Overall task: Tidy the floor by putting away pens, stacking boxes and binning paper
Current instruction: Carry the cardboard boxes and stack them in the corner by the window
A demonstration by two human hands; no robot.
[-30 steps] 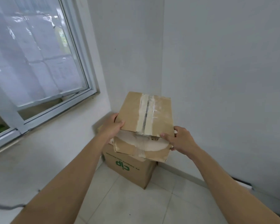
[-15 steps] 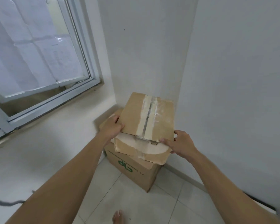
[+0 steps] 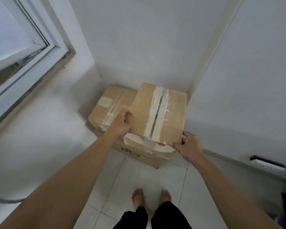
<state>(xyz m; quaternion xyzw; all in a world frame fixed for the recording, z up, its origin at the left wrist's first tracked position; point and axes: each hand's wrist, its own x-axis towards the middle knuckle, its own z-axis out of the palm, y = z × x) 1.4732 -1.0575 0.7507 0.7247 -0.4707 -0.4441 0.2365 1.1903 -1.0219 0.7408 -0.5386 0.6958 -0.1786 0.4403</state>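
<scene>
My left hand (image 3: pixel 120 123) and right hand (image 3: pixel 187 145) gripped the small taped brown cardboard box (image 3: pixel 157 113); overhanging the bigger green-printed carton (image 3: pixel 106 104), it risked tipping.

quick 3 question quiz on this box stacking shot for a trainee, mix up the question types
1. True or false: both hands grip the top box.
2. Which lettering colour is on the lower box? A red, B green, C blue.
3. Fill in: the stack stands in a ___ of the room, on the tiled floor.

Key
1. True: the left hand holds its left edge, the right hand its near right corner.
2. B.
3. Corner, between the white walls, right of the window.
</scene>
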